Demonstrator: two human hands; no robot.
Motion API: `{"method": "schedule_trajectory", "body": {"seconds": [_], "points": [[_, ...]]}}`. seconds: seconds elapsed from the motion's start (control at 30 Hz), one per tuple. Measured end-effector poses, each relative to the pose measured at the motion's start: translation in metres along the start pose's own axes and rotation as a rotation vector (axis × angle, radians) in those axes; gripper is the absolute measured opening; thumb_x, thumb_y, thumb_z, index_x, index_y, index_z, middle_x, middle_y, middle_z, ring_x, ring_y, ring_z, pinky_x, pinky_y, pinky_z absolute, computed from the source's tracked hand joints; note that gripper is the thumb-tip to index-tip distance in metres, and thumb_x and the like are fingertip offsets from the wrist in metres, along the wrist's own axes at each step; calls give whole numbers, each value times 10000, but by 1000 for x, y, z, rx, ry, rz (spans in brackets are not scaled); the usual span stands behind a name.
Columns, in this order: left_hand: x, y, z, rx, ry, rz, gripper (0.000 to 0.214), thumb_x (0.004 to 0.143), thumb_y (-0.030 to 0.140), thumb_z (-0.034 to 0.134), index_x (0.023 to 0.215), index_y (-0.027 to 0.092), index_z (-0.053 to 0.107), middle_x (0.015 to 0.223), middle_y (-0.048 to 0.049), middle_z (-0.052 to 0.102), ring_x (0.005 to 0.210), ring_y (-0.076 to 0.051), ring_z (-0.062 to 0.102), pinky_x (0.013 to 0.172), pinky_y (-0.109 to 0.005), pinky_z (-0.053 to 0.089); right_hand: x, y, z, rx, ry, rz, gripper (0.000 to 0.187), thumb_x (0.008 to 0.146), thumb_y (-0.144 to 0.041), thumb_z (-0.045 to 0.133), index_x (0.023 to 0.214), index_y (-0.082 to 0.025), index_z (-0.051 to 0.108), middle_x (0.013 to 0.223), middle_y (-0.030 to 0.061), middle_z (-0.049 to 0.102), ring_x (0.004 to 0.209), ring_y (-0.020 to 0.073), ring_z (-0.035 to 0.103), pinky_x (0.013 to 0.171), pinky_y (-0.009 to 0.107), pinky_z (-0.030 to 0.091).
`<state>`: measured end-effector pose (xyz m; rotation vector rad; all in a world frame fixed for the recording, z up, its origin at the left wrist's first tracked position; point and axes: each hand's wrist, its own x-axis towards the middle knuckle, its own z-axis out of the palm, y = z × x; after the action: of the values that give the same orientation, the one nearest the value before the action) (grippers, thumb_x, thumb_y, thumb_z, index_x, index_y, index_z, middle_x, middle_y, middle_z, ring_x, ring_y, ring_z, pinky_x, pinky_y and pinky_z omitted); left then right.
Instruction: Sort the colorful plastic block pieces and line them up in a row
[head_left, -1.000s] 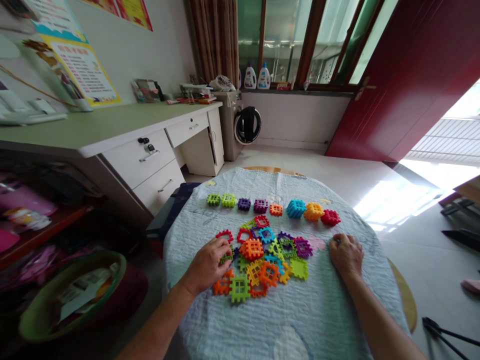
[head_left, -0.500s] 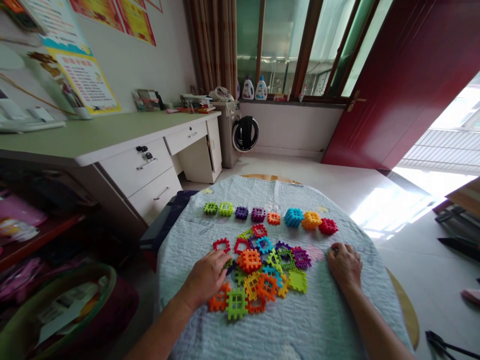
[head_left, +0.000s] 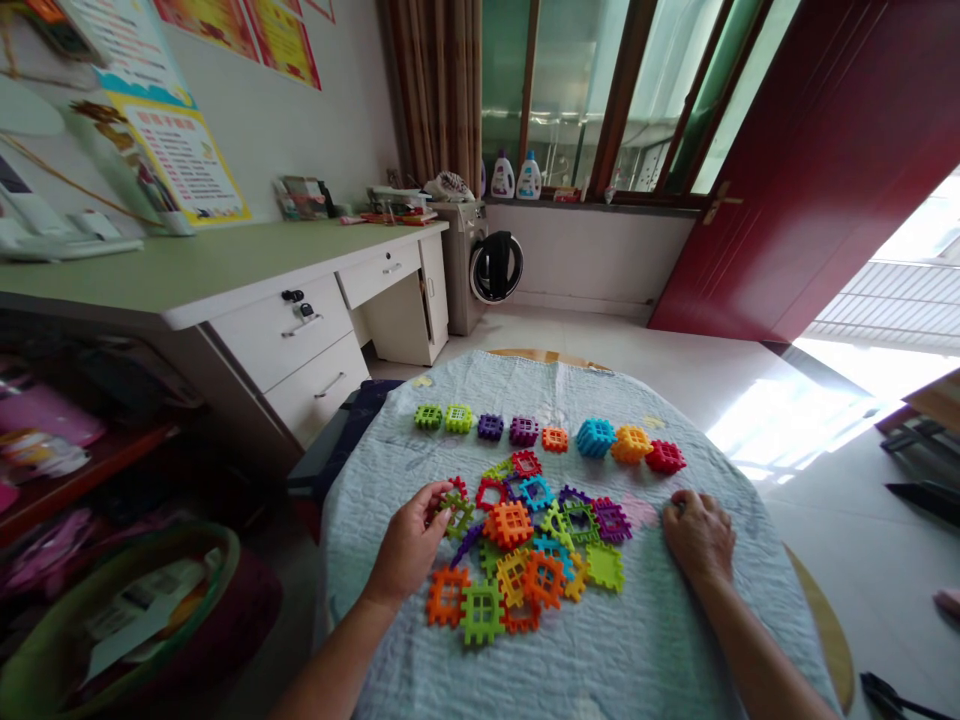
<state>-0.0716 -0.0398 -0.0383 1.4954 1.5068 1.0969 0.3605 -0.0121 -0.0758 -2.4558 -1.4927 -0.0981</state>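
Green lattice piece (head_left: 457,514) sits partly behind the left hand (head_left: 407,547).

The person's bare left forearm (head_left: 330,650) is showing at the bottom edge, left of centre, narrowing at the wrist and widening into a broad left hand (head_left: 409,545). The equally bare right forearm (head_left: 757,640) is showing at the lower right, running slim to the wrist before a wide, knuckly right hand (head_left: 699,540).

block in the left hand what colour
The waffle block is green; it shows best in the head view.
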Motion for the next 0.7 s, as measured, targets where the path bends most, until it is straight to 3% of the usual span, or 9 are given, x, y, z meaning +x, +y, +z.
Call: {"method": "schedule_trajectory", "body": {"seconds": [0.3, 0.37, 0.43, 0.57, 0.7], "points": [[9, 16, 1, 47, 187, 16, 350, 818, 382, 583, 1093, 171, 625, 950, -57, 728, 773, -188, 699, 754, -331, 569, 0, 0, 0, 3, 3, -1, 314, 866, -287, 438, 1069, -179, 653, 1160, 126, 607, 1048, 307, 533, 871, 418, 422], [6, 22, 1, 25, 172, 29, 359, 836, 388, 576, 1122, 175, 613, 961, -55, 727, 796, -187, 701, 758, -324, 570, -1, 0, 0, 6, 5, -4, 303, 864, -286, 442, 1053, -179, 654, 1153, 127, 608, 1047, 309, 533, 871, 420, 422], [3, 25, 3, 22, 84, 50, 325, 843, 357, 574, 1116, 188, 619, 985, -50, 724, 834, -185, 700, 778, -319, 569, -1, 0, 0, 9, 6, -5, 306, 865, -288, 438, 1056, -180, 651, 1155, 128, 607, 1048, 312, 532, 869, 423, 423], [2, 18, 13, 229, -24, 92, 239, 800, 190, 567, 1018, 199, 664, 980, -51, 715, 877, -199, 678, 847, -363, 556, 0, 1, 1, 18, 11, -6, 316, 869, -293, 434, 1073, -181, 648, 1163, 128, 604, 1046, 311, 532, 867, 420, 423], [-1, 10, 17, 506, 129, 223, 244, 779, 137, 581, 984, 220, 684, 1054, -84, 669, 1031, -265, 611, 967, -467, 497, 0, 2, 2, 27, 25, -10, 307, 868, -288, 441, 1062, -182, 654, 1150, 124, 610, 1046, 303, 531, 878, 410, 416]]}}
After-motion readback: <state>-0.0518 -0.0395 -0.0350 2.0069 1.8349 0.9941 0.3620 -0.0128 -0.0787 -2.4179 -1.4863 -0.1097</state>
